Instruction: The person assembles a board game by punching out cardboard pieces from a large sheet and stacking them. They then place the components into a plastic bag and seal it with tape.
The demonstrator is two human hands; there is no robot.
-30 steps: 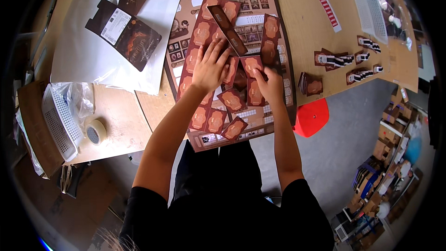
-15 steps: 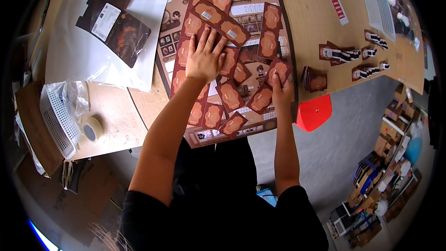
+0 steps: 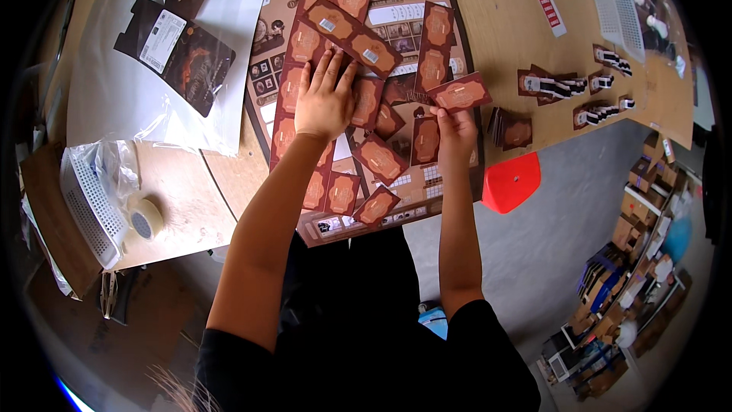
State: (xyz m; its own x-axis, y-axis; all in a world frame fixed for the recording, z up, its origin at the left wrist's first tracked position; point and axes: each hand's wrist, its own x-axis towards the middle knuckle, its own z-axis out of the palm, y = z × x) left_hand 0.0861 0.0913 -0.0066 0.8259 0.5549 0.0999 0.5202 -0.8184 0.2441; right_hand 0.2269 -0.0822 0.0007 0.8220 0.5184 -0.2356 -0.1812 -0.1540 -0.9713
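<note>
My left hand [image 3: 326, 103] lies flat with fingers stretched over a long sheet of reddish-brown cards [image 3: 286, 94]. Between the fingers of my right hand [image 3: 457, 131] a single reddish-brown card [image 3: 462, 94] is pinched, lying almost crosswise. Just below it an upright card [image 3: 425, 142] rests beside the fingers. A two-panel card strip with barcodes [image 3: 351, 37] slants across the sheet beyond my left hand. Another card strip [image 3: 435, 49] lies at the right. Several loose cards [image 3: 380, 159] are scattered nearer me on a large printed board [image 3: 267, 61].
A small card stack [image 3: 512, 130] sits right of the board. Beyond it are several banded card bundles [image 3: 553, 86] and a white basket [image 3: 610, 4]. At left lie dark printed cardboard pieces [image 3: 187, 65], tape [image 3: 145, 216] and another basket [image 3: 91, 198]. A red stool [image 3: 512, 181] stands below the table.
My right hand has turned the card it holds from slanted to nearly crosswise. The card below, in line with it before, now stands upright and looks separate. My left hand stays pressed down.
</note>
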